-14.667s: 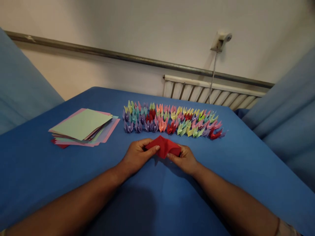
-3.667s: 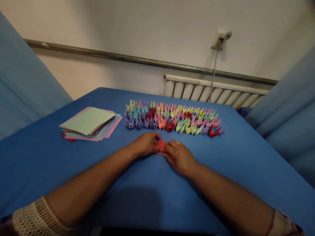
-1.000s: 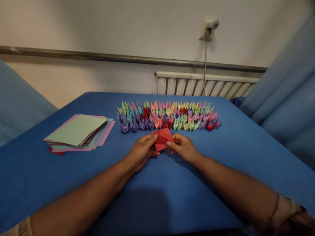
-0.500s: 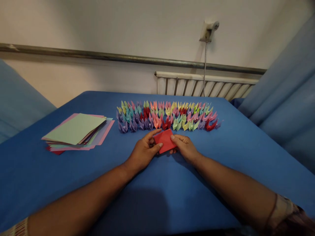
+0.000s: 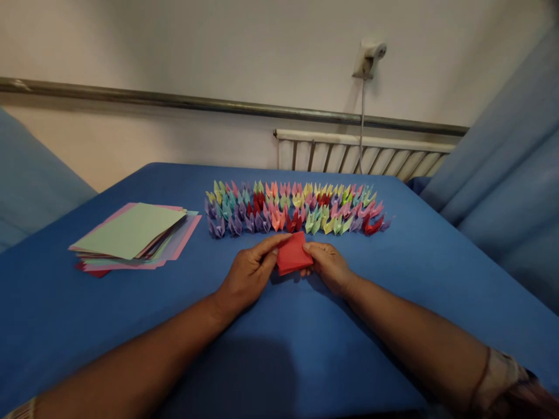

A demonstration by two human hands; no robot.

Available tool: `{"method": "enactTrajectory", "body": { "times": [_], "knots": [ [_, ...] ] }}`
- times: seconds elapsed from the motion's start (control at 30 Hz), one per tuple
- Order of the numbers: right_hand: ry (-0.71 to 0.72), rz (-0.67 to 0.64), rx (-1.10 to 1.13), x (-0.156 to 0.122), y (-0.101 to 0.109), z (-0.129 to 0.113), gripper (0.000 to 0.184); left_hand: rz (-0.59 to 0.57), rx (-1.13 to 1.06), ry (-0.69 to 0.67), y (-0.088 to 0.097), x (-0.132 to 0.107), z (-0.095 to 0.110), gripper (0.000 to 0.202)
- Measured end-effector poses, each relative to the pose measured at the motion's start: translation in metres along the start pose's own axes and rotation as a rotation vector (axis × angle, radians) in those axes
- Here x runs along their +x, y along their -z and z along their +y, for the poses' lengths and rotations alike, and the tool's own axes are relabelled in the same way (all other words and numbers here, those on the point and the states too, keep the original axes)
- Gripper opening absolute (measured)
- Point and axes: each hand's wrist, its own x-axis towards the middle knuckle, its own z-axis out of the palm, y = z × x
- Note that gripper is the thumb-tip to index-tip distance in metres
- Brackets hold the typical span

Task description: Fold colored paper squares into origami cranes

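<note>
A small folded piece of red paper [image 5: 295, 255] is held up between my two hands, just above the blue-covered table [image 5: 183, 343]. My left hand [image 5: 252, 267] grips its left edge, thumb and index finger close together at the side. On the right edge, my right hand [image 5: 328, 263] pinches it with the thumb on top and fingertips underneath. Layers show along the paper's lower edge. Right behind it stand rows of folded paper cranes [image 5: 301, 209] in many colours. The fingers beneath the paper are partly hidden.
A loose stack of coloured paper sheets [image 5: 131, 233], pale green on top, lies at the left. Beyond the table are a radiator [image 5: 362, 145], a metal pipe [image 5: 209, 105] and a wall socket [image 5: 365, 61] with a cord. Blue curtains [image 5: 510, 151] hang at both sides.
My left thumb has drawn back from the paper's face to its left edge. The red paper has turned slightly and looks narrower, with its layers showing at the bottom. My right hand keeps its pinch.
</note>
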Motion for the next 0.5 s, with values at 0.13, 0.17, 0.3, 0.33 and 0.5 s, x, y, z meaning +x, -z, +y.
{"method": "enactTrajectory", "body": {
  "times": [0.13, 0.17, 0.3, 0.33, 0.5],
  "knots": [
    [0.019, 0.002, 0.01, 0.0, 0.0, 0.0, 0.04, -0.024, 0.018, 0.055, -0.002, 0.0, -0.005, 0.02],
    [0.031, -0.004, -0.014, 0.0, 0.0, -0.001, 0.041, -0.017, -0.011, 0.084, -0.003, 0.001, -0.007, 0.02],
    [0.058, -0.047, -0.054, -0.003, -0.001, -0.002, 0.041, -0.007, -0.26, 0.205, -0.007, 0.005, -0.014, 0.036],
    [0.068, -0.054, -0.045, -0.004, -0.002, -0.003, 0.039, -0.002, -0.321, 0.233, -0.008, 0.007, -0.014, 0.039],
    [0.104, -0.053, -0.059, -0.005, -0.002, -0.005, 0.033, 0.021, -0.453, 0.32, -0.006, 0.009, -0.013, 0.042]
  ]
}}
